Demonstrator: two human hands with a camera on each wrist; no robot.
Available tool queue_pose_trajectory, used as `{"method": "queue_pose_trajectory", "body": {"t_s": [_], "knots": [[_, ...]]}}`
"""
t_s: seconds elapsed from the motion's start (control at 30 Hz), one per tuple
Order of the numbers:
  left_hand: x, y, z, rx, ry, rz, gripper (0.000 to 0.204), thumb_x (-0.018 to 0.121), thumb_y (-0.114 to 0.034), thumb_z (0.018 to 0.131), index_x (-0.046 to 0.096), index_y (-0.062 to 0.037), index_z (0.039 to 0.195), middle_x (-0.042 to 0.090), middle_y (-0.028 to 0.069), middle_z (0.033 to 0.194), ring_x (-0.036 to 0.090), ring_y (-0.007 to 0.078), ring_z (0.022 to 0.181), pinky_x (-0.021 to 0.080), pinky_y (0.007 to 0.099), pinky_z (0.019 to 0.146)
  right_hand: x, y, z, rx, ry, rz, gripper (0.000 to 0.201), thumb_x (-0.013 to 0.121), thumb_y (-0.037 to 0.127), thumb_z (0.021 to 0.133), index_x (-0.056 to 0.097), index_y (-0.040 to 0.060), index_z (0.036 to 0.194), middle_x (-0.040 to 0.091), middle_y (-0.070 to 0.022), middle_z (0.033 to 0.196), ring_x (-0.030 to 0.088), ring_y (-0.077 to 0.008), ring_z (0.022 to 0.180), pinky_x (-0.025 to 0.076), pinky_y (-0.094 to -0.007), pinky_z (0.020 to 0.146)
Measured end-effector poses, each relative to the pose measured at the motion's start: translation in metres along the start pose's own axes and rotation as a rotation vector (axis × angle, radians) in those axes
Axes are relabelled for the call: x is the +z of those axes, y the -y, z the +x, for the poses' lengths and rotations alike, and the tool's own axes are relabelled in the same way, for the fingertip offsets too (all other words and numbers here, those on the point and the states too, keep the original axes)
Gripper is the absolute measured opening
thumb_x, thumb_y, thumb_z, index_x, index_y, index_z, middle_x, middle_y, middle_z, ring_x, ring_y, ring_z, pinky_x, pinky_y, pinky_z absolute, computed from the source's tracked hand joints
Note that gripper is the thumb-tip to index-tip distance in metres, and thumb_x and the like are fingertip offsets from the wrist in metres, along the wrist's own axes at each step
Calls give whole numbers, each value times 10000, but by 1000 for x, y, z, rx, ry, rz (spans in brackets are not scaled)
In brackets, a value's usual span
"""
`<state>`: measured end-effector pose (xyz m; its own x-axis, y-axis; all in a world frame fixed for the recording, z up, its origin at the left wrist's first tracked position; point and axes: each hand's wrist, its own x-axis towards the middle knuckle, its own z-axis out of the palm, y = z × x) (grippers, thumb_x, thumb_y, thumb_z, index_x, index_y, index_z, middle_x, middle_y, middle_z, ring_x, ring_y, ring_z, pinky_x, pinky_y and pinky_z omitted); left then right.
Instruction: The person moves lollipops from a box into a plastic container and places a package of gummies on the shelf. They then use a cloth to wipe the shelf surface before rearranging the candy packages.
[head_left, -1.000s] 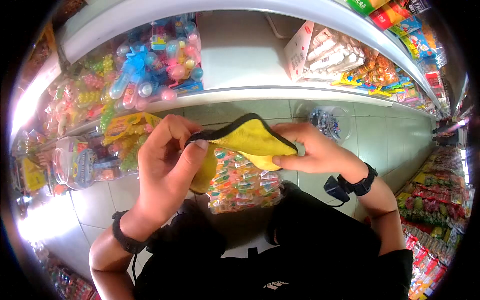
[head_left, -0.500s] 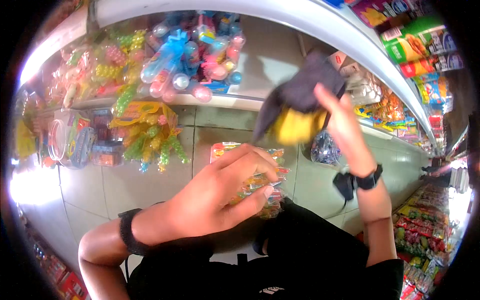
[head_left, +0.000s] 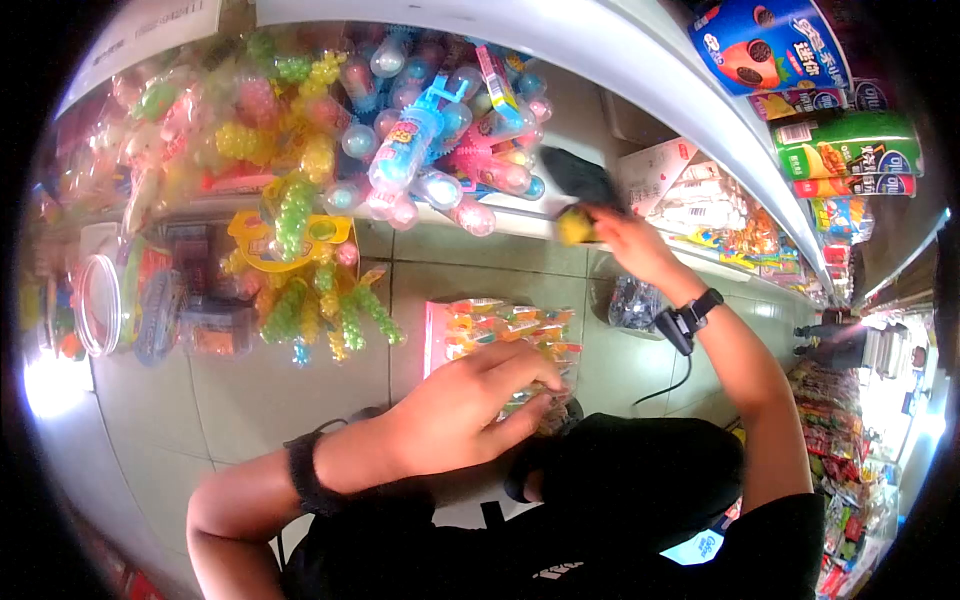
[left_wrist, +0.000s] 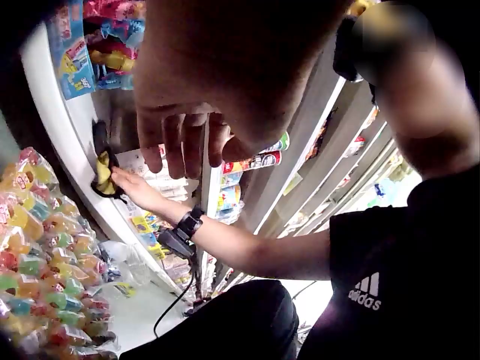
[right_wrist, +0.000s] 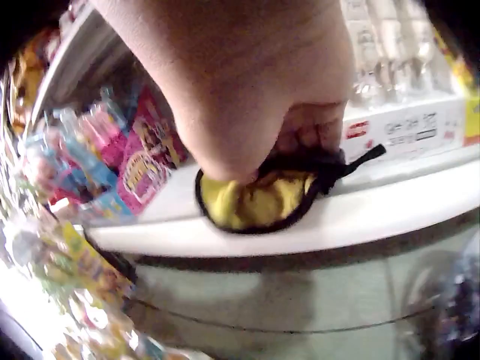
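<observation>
My right hand (head_left: 628, 245) grips a yellow cloth with a dark back and black border (head_left: 577, 226) at the front of a white shelf. The right wrist view shows the cloth (right_wrist: 259, 204) bunched under the fingers, its yellow side hanging over the shelf edge (right_wrist: 397, 206) and a black strip sticking out to the right. My left hand (head_left: 465, 405) hovers with loosely curled fingers over bagged colourful candies (head_left: 500, 320) on the floor. In the left wrist view those fingers (left_wrist: 172, 146) hang down with nothing in them.
On the shelf, blue and pink toy tubes (head_left: 410, 145) stand left of the cloth and a white box of wrapped goods (head_left: 660, 175) right of it. A clear tub (head_left: 635, 303) sits on the floor below. Snack cans (head_left: 850, 150) line an upper shelf.
The cloth, first held between both hands, has gone to the shelf in the right hand. The left hand let go and moved over the candies. The head view has shifted.
</observation>
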<state>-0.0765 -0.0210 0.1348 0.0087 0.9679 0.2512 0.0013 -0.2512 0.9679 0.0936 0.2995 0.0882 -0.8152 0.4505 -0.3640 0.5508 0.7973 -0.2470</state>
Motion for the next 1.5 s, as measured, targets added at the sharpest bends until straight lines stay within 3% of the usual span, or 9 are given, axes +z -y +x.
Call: {"method": "queue_pose_trajectory", "body": {"t_s": [0.17, 0.27, 0.37, 0.43, 0.67, 0.77, 1.1, 1.33, 1.5], "knots": [[5, 5, 6, 68, 22, -60, 181, 594, -39, 825, 521, -50, 990, 568, 149, 927, 576, 360, 904, 474, 423, 758, 8, 81, 32, 155, -194, -199, 403, 440, 397, 940, 640, 48, 904, 645, -196, 696, 649, -390, 702, 517, -501, 655], [12, 3, 19, 115, 44, -120, 175, 586, -30, 821, 512, -44, 979, 557, 147, 907, 571, 359, 883, 467, 424, 743, 31, 120, 43, -192, -145, 565, 354, 636, 341, 867, 655, -1, 775, 637, -141, 955, 590, -311, 851, 467, -403, 755], [14, 3, 19, 147, 64, -138, 208, 582, 6, 829, 545, -39, 1028, 580, 132, 933, 573, 326, 907, 462, 407, 806, 57, 95, 24, -428, -457, 52, 275, 657, 265, 845, 630, 29, 707, 551, -103, 801, 527, -301, 858, 436, -401, 773], [9, 5, 12, 141, 75, -124, 207, 581, 9, 829, 547, -38, 1028, 581, 132, 938, 573, 325, 911, 462, 404, 806, 50, 59, 17, -263, -444, -65, 261, 634, 233, 859, 591, 25, 707, 554, -127, 801, 529, -321, 863, 433, -426, 742], [-4, 0, -2, 120, 32, -126, 224, 582, 18, 823, 553, -37, 1037, 587, 135, 958, 577, 327, 916, 466, 398, 810, 45, 23, 46, 272, -568, 61, 249, 570, 250, 900, 608, 5, 929, 575, -204, 996, 553, -385, 930, 447, -441, 825], [-2, 2, -3, 148, 39, -126, 229, 581, 22, 817, 552, -38, 1036, 588, 134, 959, 579, 331, 913, 467, 397, 815, 51, 74, 37, -100, -342, 209, 390, 491, 319, 945, 589, 14, 1168, 539, -240, 1218, 498, -376, 1161, 391, -431, 998], [-1, 14, -11, 132, 80, -93, 241, 575, 14, 800, 538, -48, 1030, 578, 145, 982, 561, 348, 953, 469, 425, 807, 61, 41, 67, 240, -405, 14, 610, 405, 340, 948, 311, -49, 1408, 258, -284, 1473, 277, -429, 1352, 223, -440, 1127], [22, 90, -18, 173, 291, 936, 322, 567, -220, 840, 588, -61, 1119, 474, 212, 1311, 440, 372, 1241, 352, 492, 1037, 66, 60, 64, 167, -422, -21, 592, 429, 301, 938, 308, -31, 1414, 287, -268, 1464, 320, -415, 1319, 279, -434, 1101], [38, 109, -13, 133, 356, 1035, 402, 519, -199, 860, 543, -28, 1222, 427, 236, 1363, 402, 395, 1272, 319, 515, 1056, 64, 57, 76, 185, -315, -118, 606, 404, 279, 942, 252, -39, 1434, 249, -268, 1482, 309, -412, 1329, 275, -435, 1105]]}}
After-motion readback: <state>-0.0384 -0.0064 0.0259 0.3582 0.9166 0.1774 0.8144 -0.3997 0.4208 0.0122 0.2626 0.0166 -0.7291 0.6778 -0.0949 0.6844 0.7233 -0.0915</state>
